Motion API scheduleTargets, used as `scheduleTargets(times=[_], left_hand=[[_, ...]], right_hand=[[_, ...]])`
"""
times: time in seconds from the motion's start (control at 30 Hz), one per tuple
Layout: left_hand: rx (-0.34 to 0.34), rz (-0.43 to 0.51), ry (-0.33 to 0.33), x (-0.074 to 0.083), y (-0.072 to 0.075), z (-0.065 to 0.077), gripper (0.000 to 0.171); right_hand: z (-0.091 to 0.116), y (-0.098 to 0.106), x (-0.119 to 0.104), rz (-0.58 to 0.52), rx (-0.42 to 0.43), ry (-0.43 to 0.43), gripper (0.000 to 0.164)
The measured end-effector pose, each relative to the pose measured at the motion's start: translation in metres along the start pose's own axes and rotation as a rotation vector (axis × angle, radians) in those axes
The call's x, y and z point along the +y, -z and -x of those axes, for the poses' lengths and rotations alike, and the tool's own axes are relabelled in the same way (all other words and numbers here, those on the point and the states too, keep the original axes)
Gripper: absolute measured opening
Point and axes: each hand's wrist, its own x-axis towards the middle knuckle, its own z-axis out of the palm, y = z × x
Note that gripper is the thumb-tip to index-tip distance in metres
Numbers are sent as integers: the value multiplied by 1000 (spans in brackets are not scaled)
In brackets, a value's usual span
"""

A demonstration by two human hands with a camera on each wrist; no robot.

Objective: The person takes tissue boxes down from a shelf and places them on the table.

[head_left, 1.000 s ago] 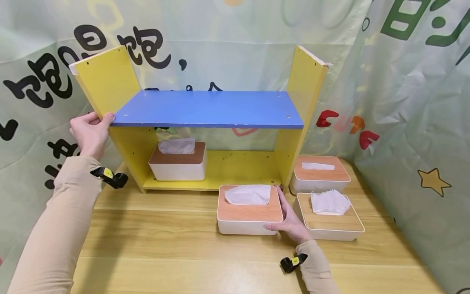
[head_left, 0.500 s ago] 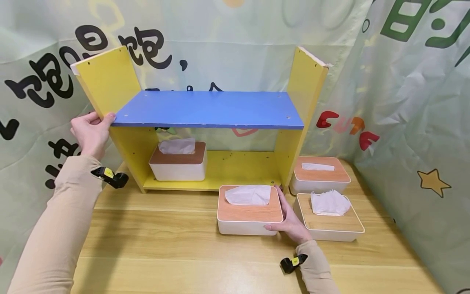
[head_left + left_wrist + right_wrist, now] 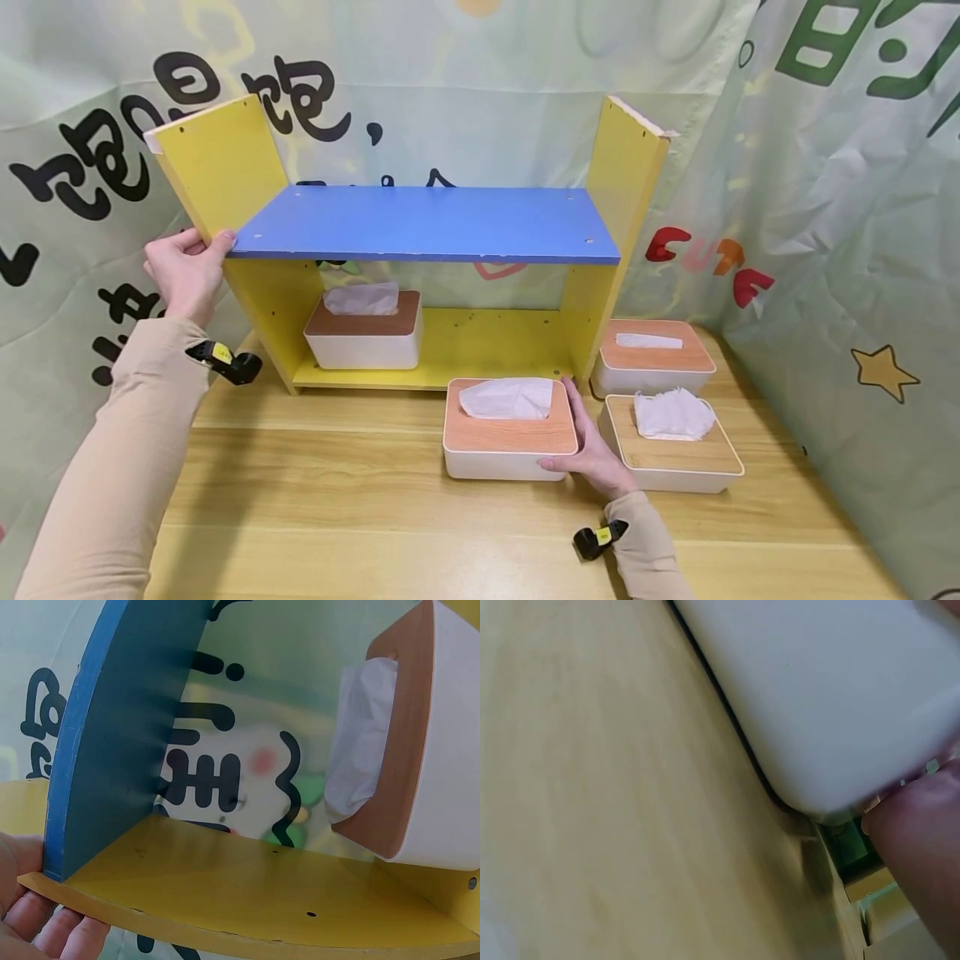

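A small open shelf unit with yellow sides (image 3: 217, 179) and a blue middle board (image 3: 435, 221) stands upright. My left hand (image 3: 183, 271) grips the front edge of its left side, thumb by the end of the blue board; the left wrist view shows several fingers (image 3: 82, 934) behind the panel. My right hand (image 3: 596, 458) holds the right end of a white tissue box with a wooden lid (image 3: 498, 433), thumb on the front wall, other fingers along the far side. In the right wrist view the box's white wall (image 3: 832, 705) sits close over the table.
Inside the lower compartment, at the left, is a tissue box with a darker lid (image 3: 363, 327). Two more tissue boxes, a rear one (image 3: 652, 358) and a front one (image 3: 660, 456), stand right of the unit. A printed cloth (image 3: 480, 58) hangs behind.
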Motion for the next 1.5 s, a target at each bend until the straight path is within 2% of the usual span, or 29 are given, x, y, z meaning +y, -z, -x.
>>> scheduleTargets(times=[0.23, 0.47, 0.6, 0.87, 0.97, 1.23, 1.5], left_hand=[[1, -14, 5, 0, 0, 0, 50], [-6, -18, 4, 1, -1, 2, 50], [-6, -23, -1, 1, -1, 2, 50], [-3, -18, -1, 1, -1, 2, 50], [-2, -19, -3, 0, -1, 2, 50], [-3, -7, 0, 0, -2, 2, 50], [0, -14, 8, 1, -1, 1, 50]], right_hand=[[0, 0, 1, -19, -15, 40, 136], [-1, 3, 7, -48, -54, 135, 129], [-1, 3, 7, -55, -58, 154, 121], [1, 0, 3, -39, -38, 219, 95], [1, -2, 2, -25, -23, 214, 87], [0, -7, -5, -8, 35, 169, 83], [-2, -13, -18, -84, 136, 85, 69]])
